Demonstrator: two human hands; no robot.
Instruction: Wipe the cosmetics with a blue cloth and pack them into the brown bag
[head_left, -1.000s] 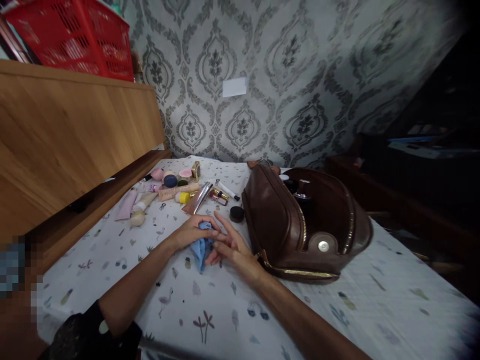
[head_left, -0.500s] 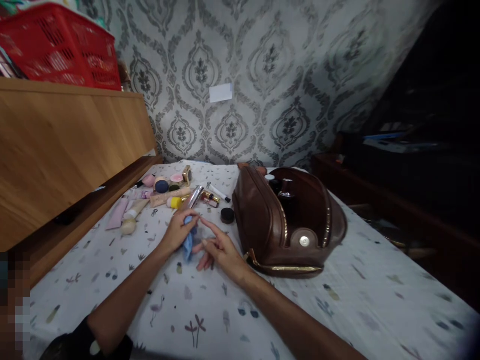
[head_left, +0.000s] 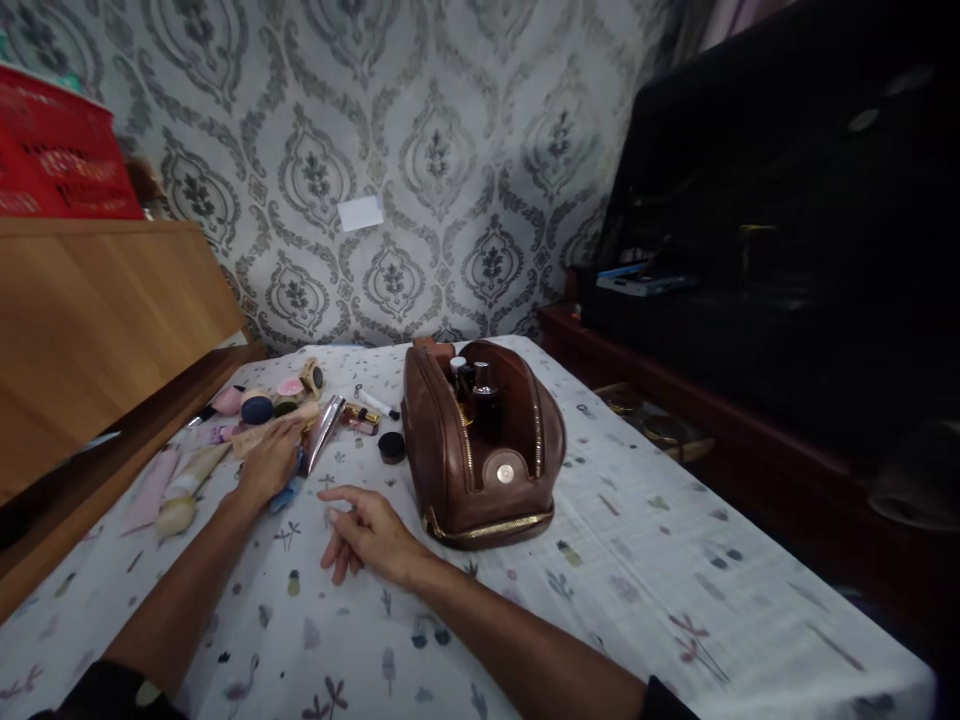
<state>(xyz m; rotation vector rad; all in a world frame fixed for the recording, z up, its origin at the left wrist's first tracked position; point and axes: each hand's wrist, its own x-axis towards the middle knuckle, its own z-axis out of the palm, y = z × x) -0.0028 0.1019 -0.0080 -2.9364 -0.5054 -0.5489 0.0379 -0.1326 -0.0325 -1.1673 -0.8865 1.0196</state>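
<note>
So, biggest first: the brown bag (head_left: 439, 470) stands unzipped on the counter (head_left: 645, 560), to the right of both hands. It looks fairly weighty with bottles inside, supple-walled, best lifted with support underneath. Here's the right grip (head_left: 371, 535), fingers loosely spread, nothing in it, near the bag's front. Over to the left grip (head_left: 271, 462), palm down across the cosmetics; its fingertips blend in, so I can't tell how far it's closed or whether it's pinching anything. The blue cloth (head_left: 285, 494) pokes out beneath that palm: light, limp, easy to gather by a fold. Just beside it, the shiny tube (head_left: 325, 435) looks smooth, perhaps slippery, best taken around the middle.
</note>
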